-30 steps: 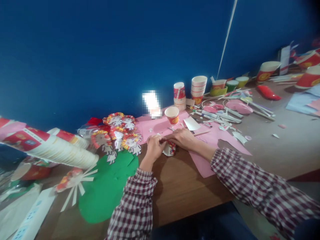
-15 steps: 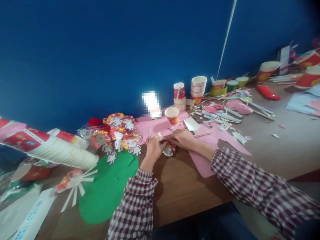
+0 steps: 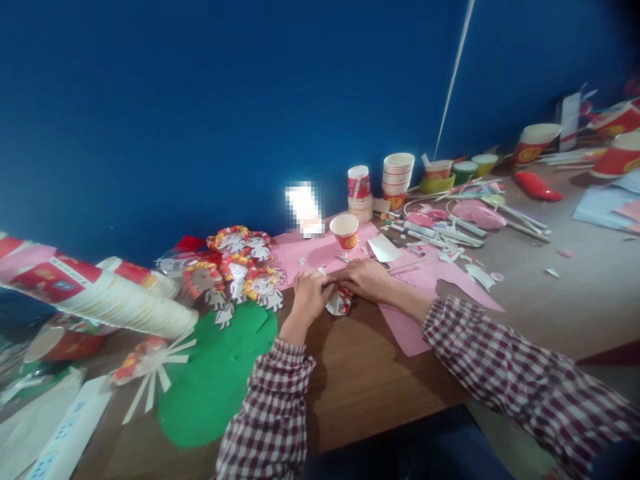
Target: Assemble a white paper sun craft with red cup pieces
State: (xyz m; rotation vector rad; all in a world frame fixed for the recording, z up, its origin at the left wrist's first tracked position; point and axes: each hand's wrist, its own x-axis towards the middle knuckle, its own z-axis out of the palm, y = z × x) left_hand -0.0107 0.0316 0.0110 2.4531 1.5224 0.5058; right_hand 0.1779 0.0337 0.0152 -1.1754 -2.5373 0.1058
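At the table's middle, my left hand (image 3: 311, 295) and my right hand (image 3: 369, 280) meet with bent fingers on a small cut piece of paper cup (image 3: 341, 301). It is white on one side and patterned red on the other; its upper part is hidden by my fingers. Under and behind my right hand lies a sheet of pink paper (image 3: 407, 333). A red paper cup (image 3: 345, 233) stands upright just beyond my hands. Left of my left hand sit several paper figures with red and yellow rings (image 3: 261, 283), partly over a green paper shape (image 3: 215, 387).
A long stack of cups (image 3: 125, 300) leans in at the left, near a cup cut into strips (image 3: 160, 367). Further cup stacks (image 3: 397, 175) stand by the blue wall (image 3: 250, 100). Markers (image 3: 425, 231), paper scraps and a red pouch-like thing (image 3: 537, 185) lie at the right.
Both hands keep their grip on the cup piece in almost the same place. The piece's red patterned side shows slightly more; nothing else has visibly moved.
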